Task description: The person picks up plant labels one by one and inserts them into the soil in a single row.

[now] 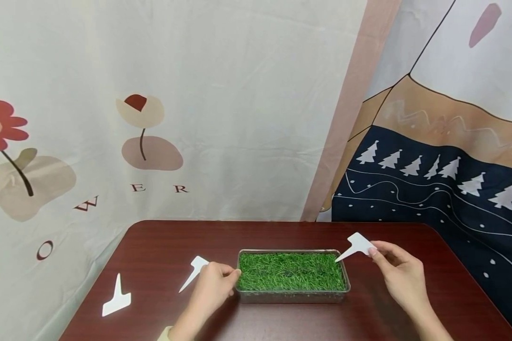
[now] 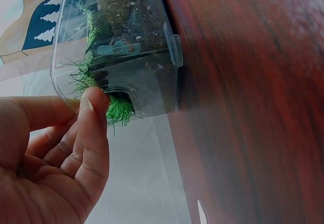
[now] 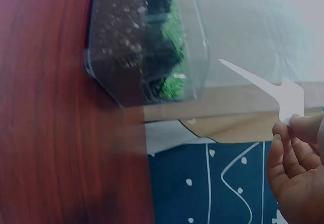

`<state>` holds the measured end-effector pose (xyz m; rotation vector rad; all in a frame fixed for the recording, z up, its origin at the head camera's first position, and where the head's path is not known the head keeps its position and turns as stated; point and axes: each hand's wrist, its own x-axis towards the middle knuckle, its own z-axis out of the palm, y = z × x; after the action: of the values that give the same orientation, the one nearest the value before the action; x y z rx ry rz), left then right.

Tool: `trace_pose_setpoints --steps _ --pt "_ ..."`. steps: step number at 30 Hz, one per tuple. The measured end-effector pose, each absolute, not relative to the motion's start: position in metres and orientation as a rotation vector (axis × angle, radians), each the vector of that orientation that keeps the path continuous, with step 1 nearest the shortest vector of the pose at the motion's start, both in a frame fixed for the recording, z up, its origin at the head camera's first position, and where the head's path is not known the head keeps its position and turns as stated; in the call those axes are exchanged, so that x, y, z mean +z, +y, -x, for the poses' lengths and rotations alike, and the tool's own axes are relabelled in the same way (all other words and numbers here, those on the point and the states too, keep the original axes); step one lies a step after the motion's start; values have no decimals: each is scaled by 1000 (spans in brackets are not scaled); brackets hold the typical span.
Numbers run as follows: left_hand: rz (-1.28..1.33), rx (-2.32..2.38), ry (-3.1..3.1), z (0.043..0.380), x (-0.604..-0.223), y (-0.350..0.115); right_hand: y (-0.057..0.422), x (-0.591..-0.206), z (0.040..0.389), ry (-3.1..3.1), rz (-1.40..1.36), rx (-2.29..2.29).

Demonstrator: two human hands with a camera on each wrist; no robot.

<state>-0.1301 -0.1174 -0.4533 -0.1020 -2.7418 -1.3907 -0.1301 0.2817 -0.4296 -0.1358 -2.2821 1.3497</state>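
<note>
A clear plastic box [image 1: 293, 297] of green grass [image 1: 290, 271] stands on the table, with dark soil [image 2: 134, 11] visible through its wall. My left hand [image 1: 213, 286] pinches the box's left rim between thumb and fingers, as the left wrist view shows closely. In my right hand [image 1: 403, 272], a white T-shaped plant label [image 1: 358, 244] is pinched by its broad head. Its pointed tip slants down toward the box's right end, above the rim; the right wrist view shows the tip apart from the wall.
Another white plant label [image 1: 194, 272] lies behind my left hand, partly covered by it. Farther left lies one more plant label [image 1: 117, 298], point away from me. The dark red table [image 1: 162, 239] ends at a printed curtain [image 1: 239, 118].
</note>
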Motion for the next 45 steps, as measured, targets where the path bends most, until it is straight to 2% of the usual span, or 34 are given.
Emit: trace_pose_setpoints --steps 12,23,31,45 --pt "112 -1388 -2744 130 -454 -118 266 -446 133 -2265 -65 1271" --pt "113 -1389 -2743 129 -452 -118 260 -455 134 -2287 -96 1267" --pt "115 -1393 -2741 129 -453 -118 256 -462 137 -2290 -216 1212" --pt "123 -1409 -2737 130 -456 -119 253 -462 142 -2298 -384 1177"
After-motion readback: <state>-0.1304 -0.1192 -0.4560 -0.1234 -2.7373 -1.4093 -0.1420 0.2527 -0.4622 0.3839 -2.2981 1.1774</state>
